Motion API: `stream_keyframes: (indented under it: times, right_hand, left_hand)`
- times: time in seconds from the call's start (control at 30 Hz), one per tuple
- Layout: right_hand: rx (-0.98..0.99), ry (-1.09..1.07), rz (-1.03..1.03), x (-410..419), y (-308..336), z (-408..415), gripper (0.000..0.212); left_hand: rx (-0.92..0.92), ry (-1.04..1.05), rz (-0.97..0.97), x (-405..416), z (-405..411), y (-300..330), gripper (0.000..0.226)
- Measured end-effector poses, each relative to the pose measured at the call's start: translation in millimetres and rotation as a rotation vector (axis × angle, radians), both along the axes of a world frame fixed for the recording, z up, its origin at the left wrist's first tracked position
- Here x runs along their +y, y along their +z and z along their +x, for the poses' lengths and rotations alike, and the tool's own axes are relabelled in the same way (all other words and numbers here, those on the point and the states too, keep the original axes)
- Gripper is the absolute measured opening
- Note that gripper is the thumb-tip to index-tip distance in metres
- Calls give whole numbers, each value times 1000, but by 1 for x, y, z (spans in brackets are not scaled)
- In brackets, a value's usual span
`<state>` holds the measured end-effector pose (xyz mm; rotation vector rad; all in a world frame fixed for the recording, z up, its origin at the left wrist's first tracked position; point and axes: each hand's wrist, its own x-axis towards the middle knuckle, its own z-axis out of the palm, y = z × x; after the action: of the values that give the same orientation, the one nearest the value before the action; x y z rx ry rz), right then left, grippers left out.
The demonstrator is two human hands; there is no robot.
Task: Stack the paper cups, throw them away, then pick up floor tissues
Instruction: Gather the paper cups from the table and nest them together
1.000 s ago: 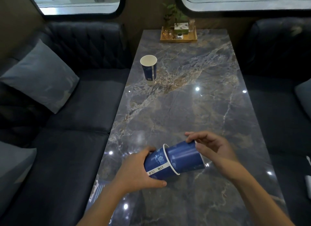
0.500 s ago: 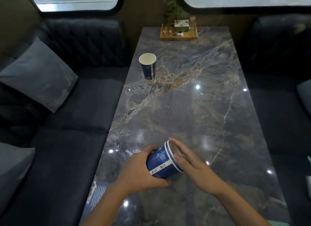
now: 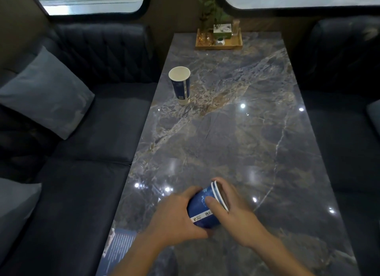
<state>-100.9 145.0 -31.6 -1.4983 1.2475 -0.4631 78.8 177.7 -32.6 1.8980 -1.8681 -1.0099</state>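
Observation:
Two blue paper cups are nested into one stack (image 3: pixel 202 211), lying tilted just above the near part of the marble table (image 3: pixel 236 136); two white rims show side by side. My left hand (image 3: pixel 176 218) wraps the stack's base end. My right hand (image 3: pixel 230 210) covers the rim end, thumb on the cup wall. A third blue paper cup (image 3: pixel 180 84) stands upright farther back near the table's left edge. No floor tissues are in view.
A wooden tray (image 3: pixel 219 46) with a plant and small items sits at the table's far end. Dark sofas flank the table; a grey cushion (image 3: pixel 47 93) leans on the left one. A printed blue sheet (image 3: pixel 119 249) lies at the table's near left edge.
My right hand pushed the second cup fully into the one in my left hand; the two now sit nested with rims together. The far cup has not moved.

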Motion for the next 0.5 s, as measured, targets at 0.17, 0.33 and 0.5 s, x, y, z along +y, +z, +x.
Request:
stream_keyframes:
  times: [0.17,0.33,0.5]
  right_hand:
    - [23,-6,41,-5,-8,-5,41]
    - [12,-93,17,-11,-10,-7,44]
    - [-24,-187,-48,-24,-11,-10,47]
  left_hand:
    - [41,2,4,-1,-2,-7,70]
    - [82,25,12,-3,2,-15,80]
    - [57,31,26,-4,11,-24,78]
